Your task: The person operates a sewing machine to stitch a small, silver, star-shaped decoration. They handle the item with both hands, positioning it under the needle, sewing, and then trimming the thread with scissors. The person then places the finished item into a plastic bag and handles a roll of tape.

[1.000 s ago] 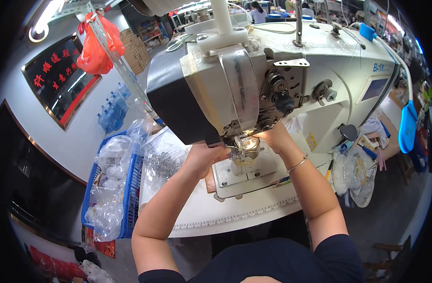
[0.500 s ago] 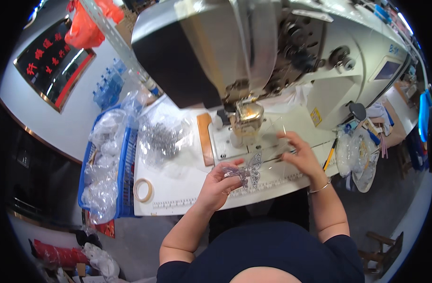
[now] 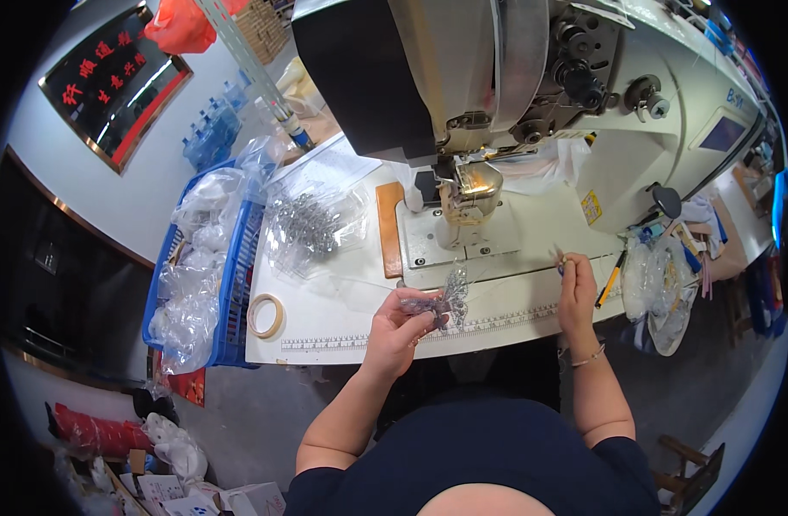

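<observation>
My left hand (image 3: 394,336) pinches a silvery, glittery butterfly appliqué (image 3: 450,301) between thumb and fingers, above the table's front edge. One of its wings stands up clear of the fingers. To the right, my right hand (image 3: 577,297) is closed around a small pointed metal tool (image 3: 559,256). Only its tips show, and they look like thread snips. Beyond both hands stands the sewing machine head (image 3: 475,185), its needle area lit over a metal plate (image 3: 445,249). A pile of similar silvery pieces (image 3: 308,225) lies on clear plastic at the left.
A blue basket (image 3: 239,284) full of clear plastic bags stands left of the white table (image 3: 342,322). A tape roll (image 3: 266,316), a wooden strip (image 3: 389,230) and a printed ruler strip (image 3: 342,342) are on the table. At the right are a yellow pen (image 3: 611,279) and plastic bags (image 3: 656,275).
My right hand has moved right, away from the butterfly, and now grips the small pointed tool. My left hand still holds the butterfly in nearly the same place. The whole view has shifted slightly.
</observation>
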A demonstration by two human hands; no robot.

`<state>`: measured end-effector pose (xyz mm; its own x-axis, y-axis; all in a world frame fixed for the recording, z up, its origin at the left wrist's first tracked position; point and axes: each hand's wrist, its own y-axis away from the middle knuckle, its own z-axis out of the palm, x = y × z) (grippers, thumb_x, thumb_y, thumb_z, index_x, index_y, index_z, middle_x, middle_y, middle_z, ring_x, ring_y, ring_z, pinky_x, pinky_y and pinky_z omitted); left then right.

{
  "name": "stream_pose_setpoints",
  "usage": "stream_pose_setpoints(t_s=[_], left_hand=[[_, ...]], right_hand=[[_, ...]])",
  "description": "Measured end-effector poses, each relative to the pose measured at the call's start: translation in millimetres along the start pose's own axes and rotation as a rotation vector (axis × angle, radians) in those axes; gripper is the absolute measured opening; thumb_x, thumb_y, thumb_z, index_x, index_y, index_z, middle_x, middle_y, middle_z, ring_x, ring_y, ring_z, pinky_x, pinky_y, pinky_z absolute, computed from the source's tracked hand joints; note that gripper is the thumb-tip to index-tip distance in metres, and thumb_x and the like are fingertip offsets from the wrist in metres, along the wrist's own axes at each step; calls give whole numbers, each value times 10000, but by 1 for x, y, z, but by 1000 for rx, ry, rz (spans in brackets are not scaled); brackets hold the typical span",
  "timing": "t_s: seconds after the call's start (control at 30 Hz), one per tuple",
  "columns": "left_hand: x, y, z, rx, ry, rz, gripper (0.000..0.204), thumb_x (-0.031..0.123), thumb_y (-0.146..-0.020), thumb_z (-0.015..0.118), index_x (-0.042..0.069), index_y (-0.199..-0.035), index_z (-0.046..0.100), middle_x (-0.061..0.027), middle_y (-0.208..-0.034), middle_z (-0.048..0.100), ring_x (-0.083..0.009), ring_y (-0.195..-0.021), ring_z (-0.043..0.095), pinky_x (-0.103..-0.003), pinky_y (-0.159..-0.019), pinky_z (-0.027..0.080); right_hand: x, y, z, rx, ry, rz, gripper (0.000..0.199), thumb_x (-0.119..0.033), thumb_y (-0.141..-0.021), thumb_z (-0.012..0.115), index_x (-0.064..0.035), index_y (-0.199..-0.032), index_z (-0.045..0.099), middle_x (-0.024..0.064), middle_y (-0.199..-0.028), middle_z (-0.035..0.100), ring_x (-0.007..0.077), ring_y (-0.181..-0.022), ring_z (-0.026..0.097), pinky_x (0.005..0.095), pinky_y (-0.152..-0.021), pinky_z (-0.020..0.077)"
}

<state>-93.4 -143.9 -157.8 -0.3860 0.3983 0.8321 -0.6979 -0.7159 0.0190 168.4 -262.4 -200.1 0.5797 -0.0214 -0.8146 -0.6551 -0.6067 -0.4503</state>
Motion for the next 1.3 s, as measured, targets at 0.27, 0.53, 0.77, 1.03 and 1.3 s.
stream_pose_setpoints(t_s=[0.27, 0.53, 0.77, 1.03, 1.3], left_hand=[[-8, 5, 0, 36, 25, -10, 251, -58, -827, 523, 15, -1065, 496, -178, -1127, 582, -244, -971, 615, -389, -857, 528], [-7, 8, -3, 12, 75, -10, 262, -60, -830, 534, -5, -1082, 491, -188, -1135, 580, -219, -957, 614, -364, -863, 512], [-10, 8, -2, 13, 35, 7, 256, -55, -828, 532, -3, -1075, 494, -185, -1134, 578, -225, -961, 611, -378, -874, 506], [-12, 8, -2, 31, 26, 13, 267, -52, -814, 526, -7, -1075, 489, -191, -1114, 580, -246, -964, 612, -394, -867, 520], [-14, 10, -2, 19, 12, 9, 313, -80, -792, 514, -9, -1095, 481, -194, -1144, 565, -255, -990, 605, -400, -890, 509]], right_hand=[[-99, 23, 32, -197, 130, -550, 333, -170, -651, 773, -99, -960, 670, 47, -805, 555, 193, -661, 552, 297, -554, 463], [-90, 23, 38, -143, -86, -392, 212, -84, -720, 735, -60, -917, 663, 63, -800, 559, 181, -649, 564, 283, -534, 455], [-71, 21, 25, -62, -294, -88, 167, -100, -874, 593, -18, -1018, 578, 50, -911, 481, 130, -770, 454, 220, -670, 390], [-64, 31, 27, -50, -222, -103, 214, -109, -856, 612, -23, -1048, 572, 52, -908, 433, 144, -816, 441, 238, -701, 389], [-64, 40, 32, -201, -388, 149, 136, -134, -904, 578, -11, -954, 603, 10, -771, 523, 101, -699, 468, 229, -660, 404]])
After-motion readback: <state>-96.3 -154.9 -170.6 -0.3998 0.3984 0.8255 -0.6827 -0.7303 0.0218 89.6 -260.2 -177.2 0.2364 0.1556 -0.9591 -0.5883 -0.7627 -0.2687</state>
